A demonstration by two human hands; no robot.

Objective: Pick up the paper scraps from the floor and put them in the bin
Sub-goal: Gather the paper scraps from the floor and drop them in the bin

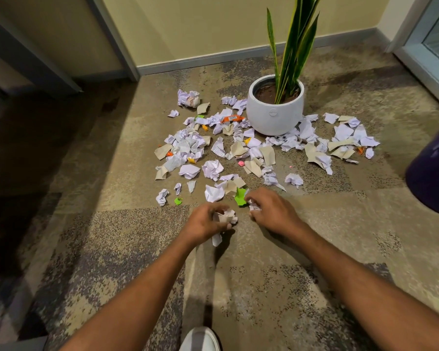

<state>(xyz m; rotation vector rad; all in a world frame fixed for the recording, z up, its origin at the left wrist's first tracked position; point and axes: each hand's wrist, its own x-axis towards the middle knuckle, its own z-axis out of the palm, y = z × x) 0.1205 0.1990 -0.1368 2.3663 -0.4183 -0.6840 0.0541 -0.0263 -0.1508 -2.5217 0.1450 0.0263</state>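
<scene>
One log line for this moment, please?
left hand: holds crumpled scraps | right hand: grips white scrap | loose scraps on carpet by plant pot

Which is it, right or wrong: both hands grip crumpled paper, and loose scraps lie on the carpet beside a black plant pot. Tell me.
Wrong on one point: the head view shows a white plant pot, not black. The left hand and right hand do grip crumpled paper, and loose scraps lie on the carpet beside it.
</scene>
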